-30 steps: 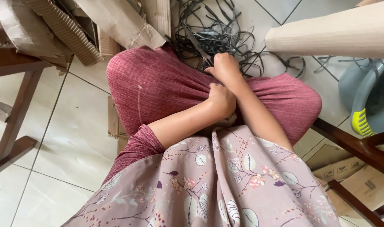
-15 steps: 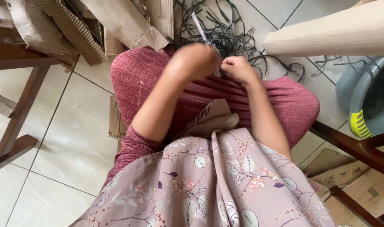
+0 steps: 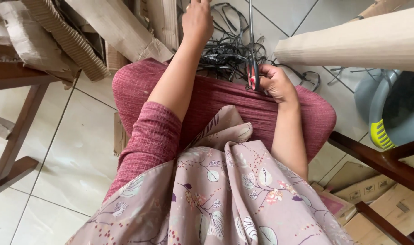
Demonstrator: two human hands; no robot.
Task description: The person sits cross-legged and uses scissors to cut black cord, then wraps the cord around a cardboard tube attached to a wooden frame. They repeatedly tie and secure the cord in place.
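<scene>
Scissors (image 3: 252, 54) w/ red handles sit in right hand (image 3: 274, 84), fingers clenched thru the handles, blades pointing up over the knee. Left hand (image 3: 197, 20) is stretched fwd at top edge, fingers cut off by the frame, can't tell grip. Black strap tangle (image 3: 225, 50) lies on tile floor (image 3: 66, 149) btwn both hands; cardboard scraps (image 3: 57, 36) left, cardboard tube (image 3: 352, 43) right.

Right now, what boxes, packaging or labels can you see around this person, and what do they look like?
Flattened brown cardboard boxes: bottom right, under a dark wooden frame, bearing small dark printed symbols.
Pink printed packet: beside those boxes, flat.
Torn corrugated cardboard: top left, brown, ribbed.
Big cardboard roll: top right, plain tan.
</scene>
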